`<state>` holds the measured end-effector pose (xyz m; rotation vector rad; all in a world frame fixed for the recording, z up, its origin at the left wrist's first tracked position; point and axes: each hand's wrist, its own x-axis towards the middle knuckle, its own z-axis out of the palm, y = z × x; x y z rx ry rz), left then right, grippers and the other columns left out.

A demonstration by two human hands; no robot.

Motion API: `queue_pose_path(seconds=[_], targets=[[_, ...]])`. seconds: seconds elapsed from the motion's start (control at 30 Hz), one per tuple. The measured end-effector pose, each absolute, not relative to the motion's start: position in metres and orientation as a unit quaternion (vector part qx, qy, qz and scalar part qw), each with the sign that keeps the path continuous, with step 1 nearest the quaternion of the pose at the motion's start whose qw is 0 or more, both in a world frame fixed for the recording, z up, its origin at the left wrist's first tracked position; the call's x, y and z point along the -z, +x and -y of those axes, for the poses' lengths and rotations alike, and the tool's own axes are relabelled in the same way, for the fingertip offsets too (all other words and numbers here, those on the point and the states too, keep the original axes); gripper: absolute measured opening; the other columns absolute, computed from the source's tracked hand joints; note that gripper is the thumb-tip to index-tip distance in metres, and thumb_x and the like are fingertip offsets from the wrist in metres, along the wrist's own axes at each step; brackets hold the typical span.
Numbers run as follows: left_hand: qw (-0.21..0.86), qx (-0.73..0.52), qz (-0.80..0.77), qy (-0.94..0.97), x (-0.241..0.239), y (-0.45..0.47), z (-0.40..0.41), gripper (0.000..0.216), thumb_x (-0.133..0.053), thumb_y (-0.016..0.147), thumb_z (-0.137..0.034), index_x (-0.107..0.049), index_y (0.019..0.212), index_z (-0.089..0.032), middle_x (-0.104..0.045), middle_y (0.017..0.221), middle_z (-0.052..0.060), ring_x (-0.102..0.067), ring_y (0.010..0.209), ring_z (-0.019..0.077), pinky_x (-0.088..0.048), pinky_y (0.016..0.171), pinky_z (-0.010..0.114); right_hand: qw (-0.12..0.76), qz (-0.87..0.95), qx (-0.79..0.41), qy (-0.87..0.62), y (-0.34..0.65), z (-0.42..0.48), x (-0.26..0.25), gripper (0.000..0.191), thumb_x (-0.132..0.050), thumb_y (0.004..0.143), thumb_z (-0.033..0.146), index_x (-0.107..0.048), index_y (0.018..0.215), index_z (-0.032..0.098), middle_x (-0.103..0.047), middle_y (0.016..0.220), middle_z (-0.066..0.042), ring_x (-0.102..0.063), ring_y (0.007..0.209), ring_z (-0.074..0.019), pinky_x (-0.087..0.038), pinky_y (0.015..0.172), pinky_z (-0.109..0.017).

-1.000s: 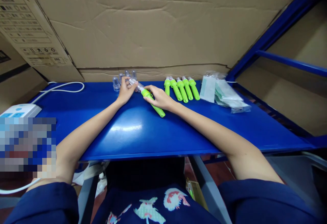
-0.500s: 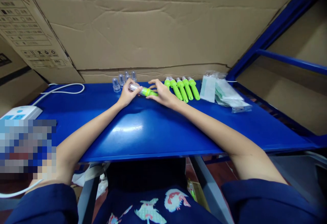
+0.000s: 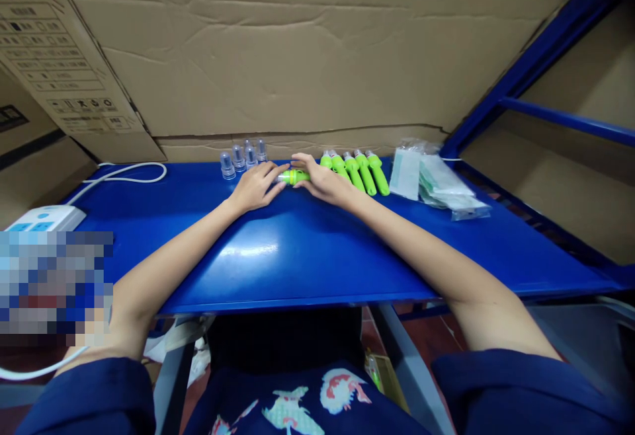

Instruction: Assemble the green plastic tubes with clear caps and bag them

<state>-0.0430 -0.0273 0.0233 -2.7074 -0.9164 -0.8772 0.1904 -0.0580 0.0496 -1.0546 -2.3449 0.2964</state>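
Both hands are at a bright green-handled device with a clear end, lying roughly level above the blue table. My left hand is closed over its clear end, with the palm turned down and most of that end hidden. My right hand has its fingers curled around the green handle, the thumb below and the index finger raised. Just behind my left hand stand several clear domed caps. Beside my right hand lies a row of several similar green handles with clear tips.
Clear plastic bags with pale green-white sheets lie on the right of the blue table. At the left are a white power strip and a white cable. A cardboard wall rises behind. A blue frame bar is at right.
My left hand has turned over the clear end, now covering it, and moved slightly right. The device lies more level. My right hand stays at the handle.
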Motion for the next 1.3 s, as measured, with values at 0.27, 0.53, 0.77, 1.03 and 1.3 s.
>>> queue_pose_path(seconds=[0.27,0.53,0.77,1.03,1.3], targets=[[0.197,0.236,0.342,-0.888,-0.030,-0.039,0.034,0.067,-0.044,0.092,-0.072,-0.067,0.126,-0.019,-0.070,0.109,0.017,-0.063,0.102,0.0332,-0.044,0.085,0.044,0.376,0.814,-0.259,-0.360,0.187,0.052,-0.042,0.074,-0.076,0.078,0.038,-0.038,0.140,0.022,-0.064,0.131,-0.015,-0.072,0.106,-0.0263,-0.063,0.089,-0.041],[0.176,0.271,0.385,-0.865,-0.026,-0.039,0.035,0.057,-0.051,0.092,-0.065,-0.070,0.115,-0.017,-0.073,0.102,0.013,-0.068,0.096,0.0281,-0.046,0.080,0.036,0.249,0.863,-0.103,-0.428,0.192,0.056,-0.057,0.035,-0.063,0.093,0.039,-0.060,0.119,0.015,-0.074,0.110,-0.015,-0.073,0.098,-0.0292,-0.056,0.085,-0.041],[0.101,0.349,0.489,-0.793,-0.020,-0.050,0.023,0.044,-0.051,0.094,-0.057,-0.071,0.102,-0.018,-0.076,0.099,0.008,-0.070,0.094,0.0237,-0.047,0.077,0.030,0.189,0.854,0.055,-0.482,0.201,0.053,-0.059,0.039,-0.059,0.098,0.045,-0.060,0.122,0.015,-0.075,0.109,-0.015,-0.070,0.097,-0.0307,-0.045,0.077,-0.033],[0.132,0.310,0.449,-0.828,-0.022,-0.050,0.027,0.058,-0.058,0.086,-0.069,-0.070,0.108,-0.016,-0.075,0.103,0.012,-0.070,0.098,0.0287,-0.049,0.083,0.035,0.236,0.856,0.063,-0.456,0.208,0.046,-0.047,0.034,-0.052,0.099,0.041,-0.064,0.117,0.014,-0.074,0.109,-0.015,-0.068,0.094,-0.0284,-0.043,0.076,-0.034],[0.139,0.297,0.446,-0.833,-0.021,-0.047,0.028,0.054,-0.055,0.091,-0.064,-0.067,0.114,-0.017,-0.073,0.107,0.014,-0.069,0.101,0.0302,-0.049,0.086,0.037,0.302,0.850,-0.011,-0.431,0.211,0.032,-0.040,0.038,-0.044,0.101,0.041,-0.071,0.108,0.015,-0.073,0.107,-0.014,-0.067,0.099,-0.0273,-0.048,0.089,-0.039]])
